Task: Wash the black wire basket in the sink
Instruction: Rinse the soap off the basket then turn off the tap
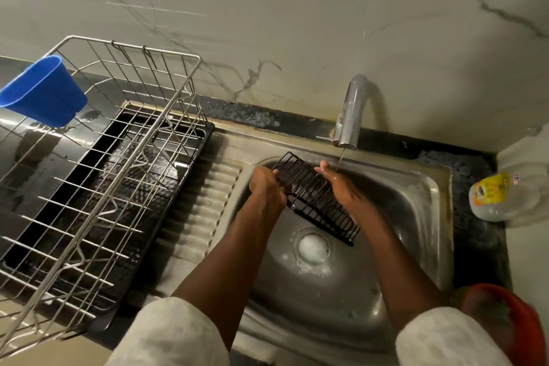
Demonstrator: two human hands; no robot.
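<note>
A black wire basket (pixel 312 196) is held tilted over the steel sink (pixel 416 187), its long side running from upper left to lower right. My left hand (pixel 266 187) grips its left edge with curled fingers. My right hand (pixel 341 190) lies flat along its right side, fingers straight and wet, fingertips under a thin stream of water from the steel tap (pixel 352 111). White foam sits on the drain (pixel 312 246).
A steel wire dish rack (pixel 118 157) on a black tray (pixel 208 134) stands left of the sink, with a blue plastic cup (pixel 44 90) hooked on its corner. A clear bottle with a yellow label (pixel 502 196) lies at right, an orange bowl (pixel 511 324) at lower right.
</note>
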